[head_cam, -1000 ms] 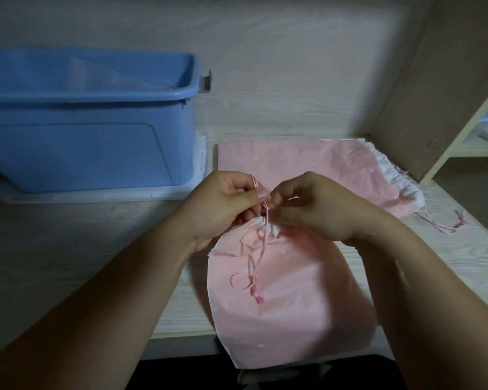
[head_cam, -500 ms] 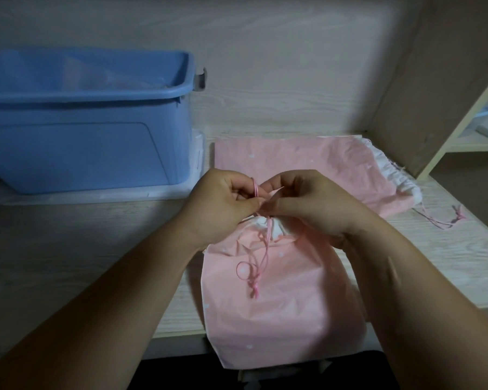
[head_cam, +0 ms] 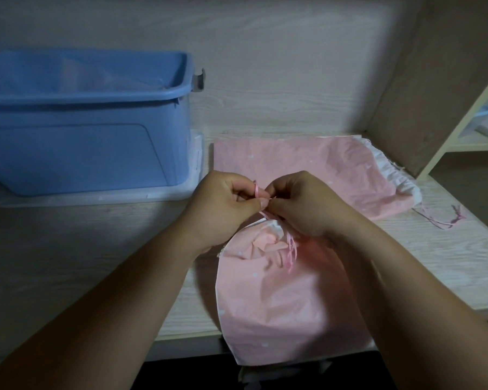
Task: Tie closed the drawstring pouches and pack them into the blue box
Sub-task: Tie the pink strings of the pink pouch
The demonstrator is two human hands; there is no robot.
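Note:
A pink drawstring pouch (head_cam: 279, 302) lies on the wooden desk in front of me, its gathered white neck pointing away and its bottom hanging over the desk's front edge. My left hand (head_cam: 223, 204) and my right hand (head_cam: 301, 204) meet just above the neck, each pinching the pink drawstring (head_cam: 256, 190). The cord's loose ends (head_cam: 291, 253) dangle onto the pouch. A second pink pouch (head_cam: 301, 167) lies flat behind my hands, its white neck at the right and its cord trailing on the desk. The blue box (head_cam: 82, 130) stands at the back left, open.
The blue box sits on a clear plastic lid (head_cam: 96, 197). A wooden side panel (head_cam: 434, 80) and shelves rise at the right. The desk's back wall is close behind the pouches. The desk's front edge (head_cam: 181, 339) runs below my forearms.
The dangling loop of cord has been pulled up shorter toward the neck; its loose ends now hang to the right of the neck. My hands stay together at the same spot.

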